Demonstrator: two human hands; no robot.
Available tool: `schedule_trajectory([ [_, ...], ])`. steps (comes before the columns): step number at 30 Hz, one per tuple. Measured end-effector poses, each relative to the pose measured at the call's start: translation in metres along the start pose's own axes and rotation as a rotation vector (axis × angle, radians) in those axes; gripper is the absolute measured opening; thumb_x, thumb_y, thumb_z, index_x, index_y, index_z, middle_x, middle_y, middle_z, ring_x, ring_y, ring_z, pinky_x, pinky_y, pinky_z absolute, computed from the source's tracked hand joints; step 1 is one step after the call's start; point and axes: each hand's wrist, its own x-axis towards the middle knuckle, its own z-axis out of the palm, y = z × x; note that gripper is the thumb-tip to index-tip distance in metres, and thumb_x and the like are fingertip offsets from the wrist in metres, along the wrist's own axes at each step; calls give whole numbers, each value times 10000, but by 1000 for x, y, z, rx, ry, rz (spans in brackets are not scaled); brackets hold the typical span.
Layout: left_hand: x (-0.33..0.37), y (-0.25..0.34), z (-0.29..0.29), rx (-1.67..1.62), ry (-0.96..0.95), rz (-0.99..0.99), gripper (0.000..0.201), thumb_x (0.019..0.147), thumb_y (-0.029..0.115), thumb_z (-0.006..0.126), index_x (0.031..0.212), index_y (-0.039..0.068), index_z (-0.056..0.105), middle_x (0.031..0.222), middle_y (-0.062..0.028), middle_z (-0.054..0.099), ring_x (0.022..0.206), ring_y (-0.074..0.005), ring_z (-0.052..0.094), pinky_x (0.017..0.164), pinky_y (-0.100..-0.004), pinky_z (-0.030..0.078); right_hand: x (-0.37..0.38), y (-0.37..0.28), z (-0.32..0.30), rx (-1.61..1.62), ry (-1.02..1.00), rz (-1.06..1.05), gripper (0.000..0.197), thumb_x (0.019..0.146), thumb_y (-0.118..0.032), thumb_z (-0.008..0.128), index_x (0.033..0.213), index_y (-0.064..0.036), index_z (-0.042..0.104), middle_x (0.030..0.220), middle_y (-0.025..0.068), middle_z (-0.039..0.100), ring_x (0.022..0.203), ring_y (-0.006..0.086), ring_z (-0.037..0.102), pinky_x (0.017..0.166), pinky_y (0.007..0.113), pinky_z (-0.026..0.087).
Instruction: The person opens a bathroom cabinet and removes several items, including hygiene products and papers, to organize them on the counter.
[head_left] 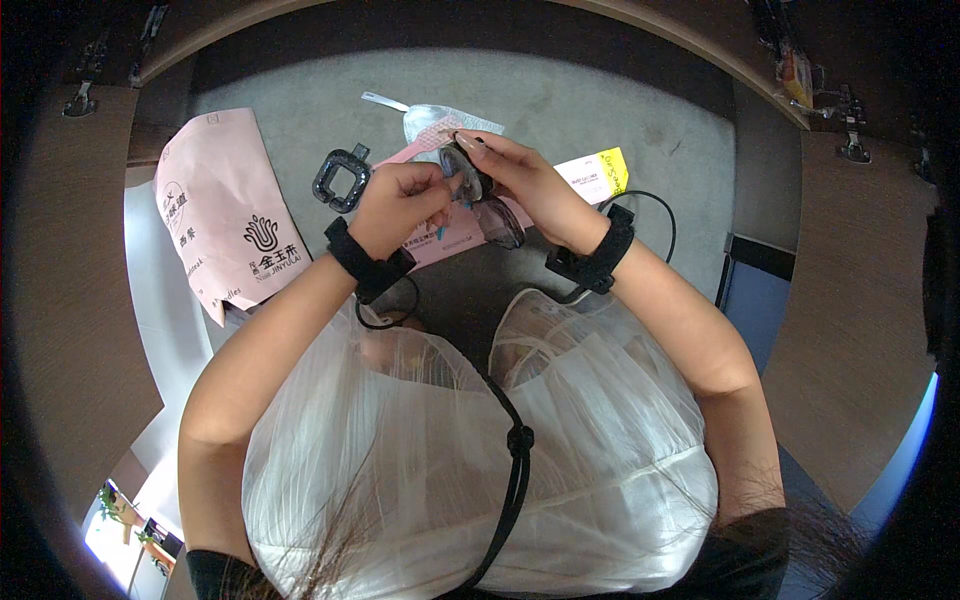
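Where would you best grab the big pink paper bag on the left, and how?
Probably by the right edge of the pink bag, pinched lightly by the nearer left hand coming from the right: that long, thin-looking edge faces the grey tabletop, while the bag's left side sits close to the brown panel.

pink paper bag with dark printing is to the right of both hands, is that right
No, the side is wrong: the head view shows the pink paper bag with dark printing to the left of both the left hand and the right hand.
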Motion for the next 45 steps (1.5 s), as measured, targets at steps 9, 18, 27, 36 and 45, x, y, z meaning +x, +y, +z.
schedule_trajectory([
  [9,1,-2,0,-50,-17,3,196,843,113,544,679,8,529,601,-9,540,535,-55,501,489,-190,385,-5,-12,4,222,-66,35,359,905,-250,463,1192,-34,467,1020,28,567,905,88,533,794,219,430],
  [18,1,4,1,-27,-26,-33,190,858,150,551,713,27,542,623,-5,557,559,-47,512,510,-178,383,-5,-15,0,211,-108,68,350,905,-285,425,1150,-40,474,1050,48,545,930,116,524,835,256,411],
  [27,0,1,-1,-24,-27,11,141,857,128,540,783,10,560,686,-14,562,619,-53,523,557,-182,406,-6,-13,-5,248,-110,51,384,924,-280,341,1198,-27,435,1085,74,538,973,150,522,876,287,405],
  [36,1,2,4,-23,9,-6,118,860,121,526,805,21,556,700,4,560,633,-45,516,552,-186,406,-8,-15,-3,209,-90,33,375,930,-303,354,1172,-35,456,1043,64,557,907,140,553,808,278,455],
  [45,3,-8,2,93,121,63,79,817,81,530,772,18,546,645,-6,551,560,-49,478,503,-192,380,-4,-10,-1,275,-78,28,337,930,-284,398,1149,-41,475,1028,36,556,917,99,522,824,229,412],
])
